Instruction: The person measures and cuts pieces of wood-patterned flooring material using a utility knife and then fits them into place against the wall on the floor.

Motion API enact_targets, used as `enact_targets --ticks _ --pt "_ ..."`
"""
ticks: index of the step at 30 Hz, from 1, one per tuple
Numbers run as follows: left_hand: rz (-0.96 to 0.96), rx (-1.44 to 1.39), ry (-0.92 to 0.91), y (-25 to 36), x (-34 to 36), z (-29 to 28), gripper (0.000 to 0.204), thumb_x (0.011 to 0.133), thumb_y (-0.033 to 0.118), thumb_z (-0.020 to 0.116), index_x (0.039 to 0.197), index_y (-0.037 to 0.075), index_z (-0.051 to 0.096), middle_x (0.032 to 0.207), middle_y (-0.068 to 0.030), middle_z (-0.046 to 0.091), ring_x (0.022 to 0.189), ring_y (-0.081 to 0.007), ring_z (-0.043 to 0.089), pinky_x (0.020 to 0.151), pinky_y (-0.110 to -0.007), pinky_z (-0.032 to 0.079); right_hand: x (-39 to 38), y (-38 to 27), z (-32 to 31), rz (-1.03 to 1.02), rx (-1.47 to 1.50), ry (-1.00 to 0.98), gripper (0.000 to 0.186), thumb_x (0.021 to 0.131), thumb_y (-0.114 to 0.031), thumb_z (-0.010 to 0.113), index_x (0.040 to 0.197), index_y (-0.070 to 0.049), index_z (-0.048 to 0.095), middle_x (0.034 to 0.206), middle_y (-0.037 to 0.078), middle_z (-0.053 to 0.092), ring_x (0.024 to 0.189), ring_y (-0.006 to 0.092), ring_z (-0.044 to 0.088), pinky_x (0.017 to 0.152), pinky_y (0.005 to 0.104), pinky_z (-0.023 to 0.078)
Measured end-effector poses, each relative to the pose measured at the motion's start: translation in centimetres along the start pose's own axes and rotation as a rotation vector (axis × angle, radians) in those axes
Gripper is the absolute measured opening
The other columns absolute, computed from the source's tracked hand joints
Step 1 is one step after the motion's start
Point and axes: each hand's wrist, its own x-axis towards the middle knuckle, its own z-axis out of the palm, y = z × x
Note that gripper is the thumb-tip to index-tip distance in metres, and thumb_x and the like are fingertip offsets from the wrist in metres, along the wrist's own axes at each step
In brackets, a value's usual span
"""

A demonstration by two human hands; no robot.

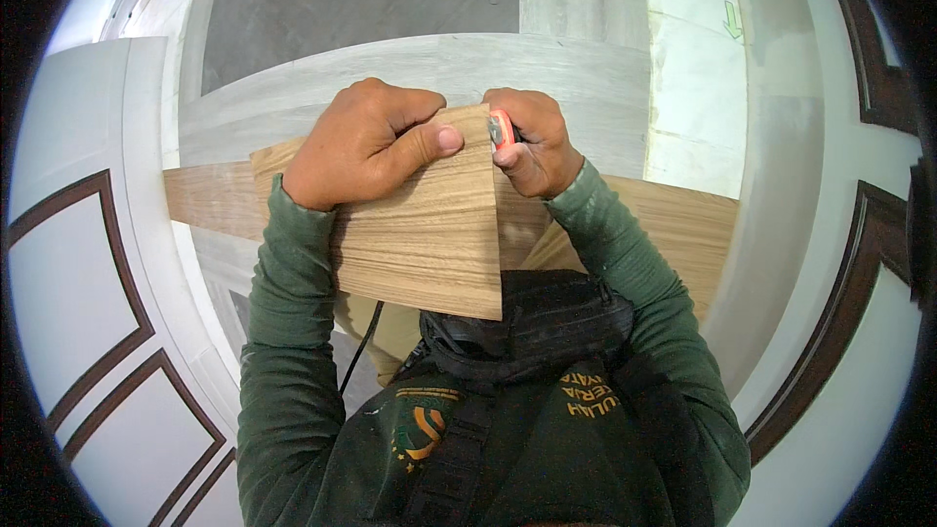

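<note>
A wood-look flooring plank (425, 254) with light brown grain is raised in front of my body, its cut end facing right. My left hand (356, 146) grips it by the far edge, with the thumb flat on the face and the other fingers mostly hidden behind. At the plank's far right corner, my right hand (545, 137) is closed round a small red utility knife (503, 129) with a grey metal part. This metal part sits against the plank's right edge. Whether the blade is cutting into it I cannot tell.
Below lie more wood-look planks (683, 220), reaching left and right across a grey floor (410, 63). A pale marble-look strip (693, 88) bears a green arrow mark. White panels with brown moulding (127, 254) flank me on both sides. A black bag (537, 317) rests at my waist.
</note>
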Motion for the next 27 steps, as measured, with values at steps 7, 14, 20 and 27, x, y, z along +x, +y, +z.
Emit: enact_targets --ticks 7,14,20,27 --pt "0.024 0.000 0.005 -0.2 0.1 0.0 0.051 0.094 0.043 0.058 0.061 0.004 0.056 0.047 -0.0110 0.043 0.040 -0.0241 0.040 0.043 -0.038 0.031 0.2 0.4 0.0 -0.002 0.010 0.011 0.050 0.092 -0.052 0.058 0.085 -0.002 0.058 0.072 0.011 0.058 0.060 0.0277 0.059 0.055 0.0354 0.046" --pt "0.050 -0.031 -0.085 0.6 -0.6 0.2 0.050 0.093 0.044 0.058 0.061 0.005 0.056 0.048 -0.0120 0.045 0.041 -0.0280 0.042 0.044 -0.039 0.033 1.1 2.0 0.7 0.160 -0.047 0.107 0.042 0.097 -0.041 0.056 0.083 -0.002 0.055 0.067 0.007 0.053 0.058 0.0200 0.052 0.056 0.0332 0.044" --pt "0.030 0.093 -0.055 1.0 0.3 0.6 0.052 0.092 0.048 0.058 0.063 0.005 0.056 0.051 -0.0134 0.049 0.047 -0.0329 0.048 0.047 -0.041 0.036 -0.6 5.9 -1.5 0.394 0.212 0.247 0.050 0.101 -0.049 0.045 0.085 -0.002 0.053 0.064 -0.002 0.043 0.057 0.0094 0.039 0.052 0.0268 0.033" --pt "-0.054 0.228 0.037 -0.6 1.0 0.4 0.050 0.093 0.046 0.056 0.069 0.001 0.056 0.057 -0.0189 0.050 0.055 -0.0387 0.052 0.054 -0.045 0.039 -4.8 2.6 -0.3 0.510 0.395 0.308 0.060 0.098 -0.060 0.045 0.087 -0.001 0.053 0.062 -0.003 0.037 0.057 0.0082 0.035 0.052 0.0245 0.029"
